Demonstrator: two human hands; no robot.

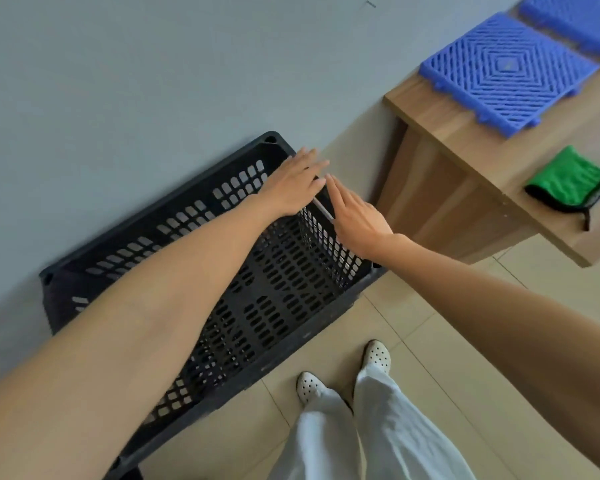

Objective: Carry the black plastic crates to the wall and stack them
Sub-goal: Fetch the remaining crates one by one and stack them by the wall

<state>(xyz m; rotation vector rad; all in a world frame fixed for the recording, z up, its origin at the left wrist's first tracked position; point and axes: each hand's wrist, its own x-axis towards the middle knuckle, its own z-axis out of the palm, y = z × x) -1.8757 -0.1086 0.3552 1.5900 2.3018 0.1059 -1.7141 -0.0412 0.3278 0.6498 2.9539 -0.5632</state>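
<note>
— Where do we see the black crate?

— On the tiled floor, its long side right up against the grey wall, open top towards us. Its sides and bottom are all slots. We cannot tell whether another crate sits under it.

— And our hands?

— Both arms reach forward to the crate's right end. The left forearm crosses over the open top, and the left hand lies palm down over the far right corner of the rim, fingers straight and together, grasping nothing. The right hand is just outside that end wall, palm turned towards it, fingers straight and pointing to the wall, released too. The fingertips of the two hands nearly meet.

— Do they touch the crate?

— We cannot tell; a pale strip runs along the rim between them.

— What lies around?

— To the right a wooden surface stands near the crate's end, carrying a blue grid tile, a second one behind it, and a green cloth. Below us we see pale trousers and white perforated shoes beside the crate's near side.
</note>
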